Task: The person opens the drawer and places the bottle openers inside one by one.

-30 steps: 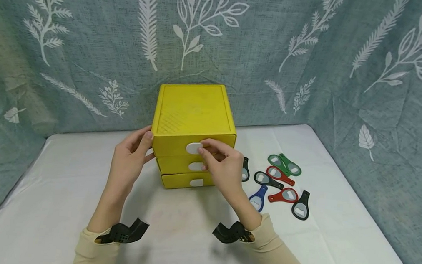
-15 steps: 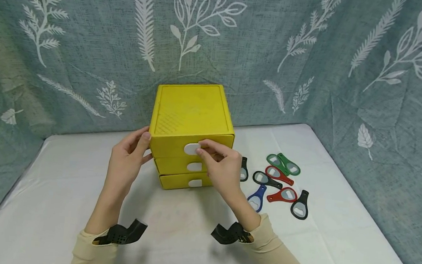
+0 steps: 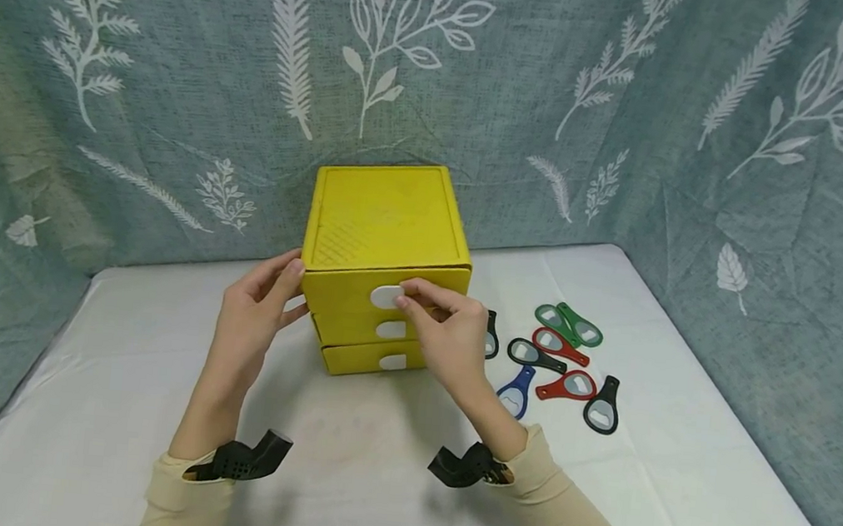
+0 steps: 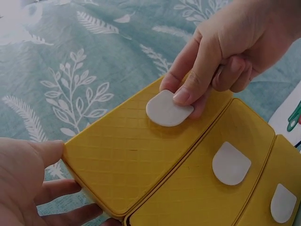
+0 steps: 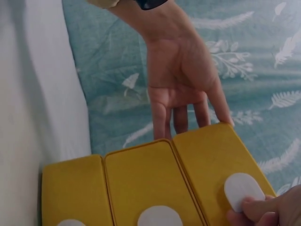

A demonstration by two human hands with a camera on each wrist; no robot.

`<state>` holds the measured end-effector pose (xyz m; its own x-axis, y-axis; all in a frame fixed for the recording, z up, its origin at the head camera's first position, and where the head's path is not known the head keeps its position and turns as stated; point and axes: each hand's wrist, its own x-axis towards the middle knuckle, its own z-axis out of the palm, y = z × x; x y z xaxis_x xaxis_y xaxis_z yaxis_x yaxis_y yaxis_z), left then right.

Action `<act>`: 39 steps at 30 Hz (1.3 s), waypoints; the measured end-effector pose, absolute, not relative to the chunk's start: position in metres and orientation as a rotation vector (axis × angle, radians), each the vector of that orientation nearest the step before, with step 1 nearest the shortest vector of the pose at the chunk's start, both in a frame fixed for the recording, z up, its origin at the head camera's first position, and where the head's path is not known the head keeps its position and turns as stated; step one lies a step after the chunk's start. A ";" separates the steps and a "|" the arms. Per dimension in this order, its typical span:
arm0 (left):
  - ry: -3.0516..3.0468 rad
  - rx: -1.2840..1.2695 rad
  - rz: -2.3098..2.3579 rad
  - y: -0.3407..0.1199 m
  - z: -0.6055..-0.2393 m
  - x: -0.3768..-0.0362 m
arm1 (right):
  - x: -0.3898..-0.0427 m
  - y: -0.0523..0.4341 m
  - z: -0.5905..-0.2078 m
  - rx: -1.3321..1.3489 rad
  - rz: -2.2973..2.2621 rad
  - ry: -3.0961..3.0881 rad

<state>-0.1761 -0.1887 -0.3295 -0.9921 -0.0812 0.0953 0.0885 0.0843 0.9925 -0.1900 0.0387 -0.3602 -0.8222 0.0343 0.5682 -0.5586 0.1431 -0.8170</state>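
Observation:
A yellow drawer unit (image 3: 388, 218) with three drawers stands on the white-covered table, each drawer front bearing a white tab handle. My right hand (image 3: 453, 333) pinches the handle (image 3: 386, 296) of the top drawer (image 4: 136, 146) between thumb and fingers. Against the unit's left side rests my left hand (image 3: 256, 299), its thumb at the front corner and its fingers spread along the side wall. In the right wrist view, those left fingers (image 5: 179, 120) look nearly straight, their tips hidden behind the unit. The middle drawer (image 5: 146, 176) and bottom drawer (image 3: 353, 361) sit below, untouched.
Several bottle openers lie to the right of the unit, among them a green one (image 3: 580, 325), a red one (image 3: 567, 384), a blue one (image 3: 515, 392) and a black one (image 3: 602, 406). A patterned blue-green curtain (image 3: 198, 68) hangs behind and along the sides.

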 end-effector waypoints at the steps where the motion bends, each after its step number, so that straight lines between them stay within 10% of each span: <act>1: -2.218 -0.003 -2.048 -0.189 -0.329 -0.176 | -0.190 0.040 -0.360 0.507 1.725 -1.978; 39: -2.246 0.029 -2.067 -0.194 -0.328 -0.177 | -0.161 0.069 -0.339 0.497 1.947 -2.314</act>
